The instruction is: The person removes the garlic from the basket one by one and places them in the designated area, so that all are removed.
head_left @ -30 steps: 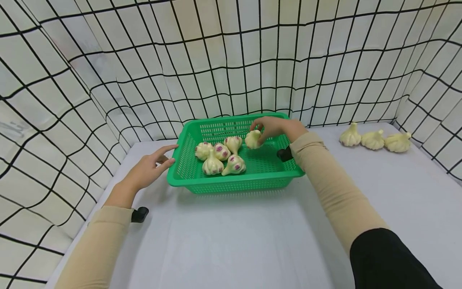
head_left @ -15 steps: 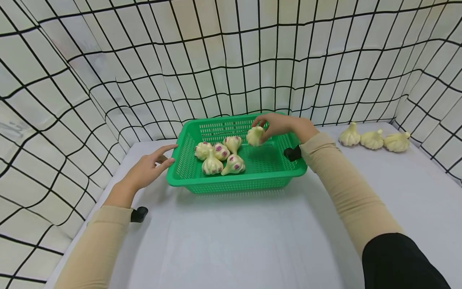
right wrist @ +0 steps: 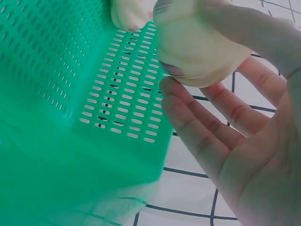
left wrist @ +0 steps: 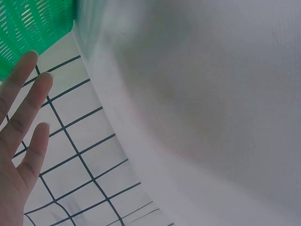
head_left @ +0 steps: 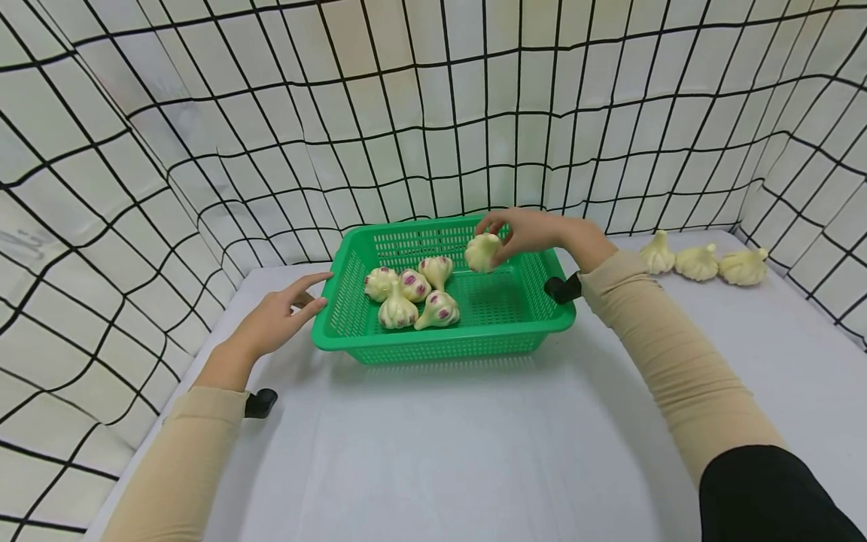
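A garlic bulb [head_left: 481, 254] is pinched between the thumb and fingers of my right hand [head_left: 524, 235], held over the right half of a green plastic basket [head_left: 440, 348]. The right wrist view shows the same bulb [right wrist: 197, 44] close up, with purple streaks, in the fingers. Several purple-marked garlic bulbs [head_left: 398, 307] lie together in the basket's left half. My left hand [head_left: 274, 320] is at the basket's left rim with fingers extended. In the left wrist view the fingers [left wrist: 29, 103] are spread near the basket's green wall [left wrist: 42, 23].
On the white table's [head_left: 433, 452] far right, three pale garlic bulbs [head_left: 698, 262] stand in a row. White walls behind black netting [head_left: 474, 113] rise at the back and both sides.
My right hand has lifted slightly and shifted a little right with the garlic bulb in its grip; the forearm has swung right. My left hand and the basket stay nearly still.
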A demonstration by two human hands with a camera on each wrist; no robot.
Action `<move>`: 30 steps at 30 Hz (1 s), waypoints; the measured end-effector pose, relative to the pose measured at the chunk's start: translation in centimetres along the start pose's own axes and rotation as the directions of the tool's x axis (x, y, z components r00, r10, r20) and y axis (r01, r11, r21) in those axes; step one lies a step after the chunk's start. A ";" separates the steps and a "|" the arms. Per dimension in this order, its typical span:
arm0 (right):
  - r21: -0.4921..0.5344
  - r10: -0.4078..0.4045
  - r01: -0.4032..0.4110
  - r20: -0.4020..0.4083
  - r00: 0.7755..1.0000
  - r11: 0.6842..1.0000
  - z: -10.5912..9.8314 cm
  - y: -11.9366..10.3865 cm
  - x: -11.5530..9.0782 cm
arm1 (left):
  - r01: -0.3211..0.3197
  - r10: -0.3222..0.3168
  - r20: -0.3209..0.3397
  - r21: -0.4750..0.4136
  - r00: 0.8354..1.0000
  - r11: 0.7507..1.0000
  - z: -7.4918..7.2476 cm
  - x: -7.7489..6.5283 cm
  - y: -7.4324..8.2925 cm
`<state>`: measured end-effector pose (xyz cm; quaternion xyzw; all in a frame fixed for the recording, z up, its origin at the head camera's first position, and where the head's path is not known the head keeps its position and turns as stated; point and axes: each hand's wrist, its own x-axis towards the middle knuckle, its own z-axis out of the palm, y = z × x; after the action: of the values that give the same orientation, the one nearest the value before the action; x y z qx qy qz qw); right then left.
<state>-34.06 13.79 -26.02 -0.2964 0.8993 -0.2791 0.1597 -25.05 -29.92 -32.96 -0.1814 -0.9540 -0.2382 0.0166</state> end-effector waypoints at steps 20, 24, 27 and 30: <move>0.050 -0.033 0.034 -0.028 0.999 0.998 -0.7 1.0 -3.3 | -0.010 0.010 0.000 -0.012 1.000 1.000 0.0 0.0 0.1; 0.026 -0.031 0.033 -0.046 0.998 0.999 -0.9 1.3 -4.3 | -0.007 0.007 0.001 -0.009 1.000 1.000 0.0 0.0 0.1; 0.024 -0.042 0.044 -0.058 0.997 0.999 -1.1 1.6 -4.9 | -0.008 0.008 -0.001 -0.008 1.000 1.000 0.0 0.0 0.1; 0.037 -0.046 0.048 -0.069 0.997 0.998 -1.2 1.8 -5.6 | -0.009 0.009 -0.003 -0.007 1.000 1.000 0.0 -0.1 0.1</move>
<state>-31.13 18.97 -25.46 -0.3048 0.8915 -0.3098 0.1283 -24.96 -29.89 -32.94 -0.1854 -0.9523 -0.2418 0.0186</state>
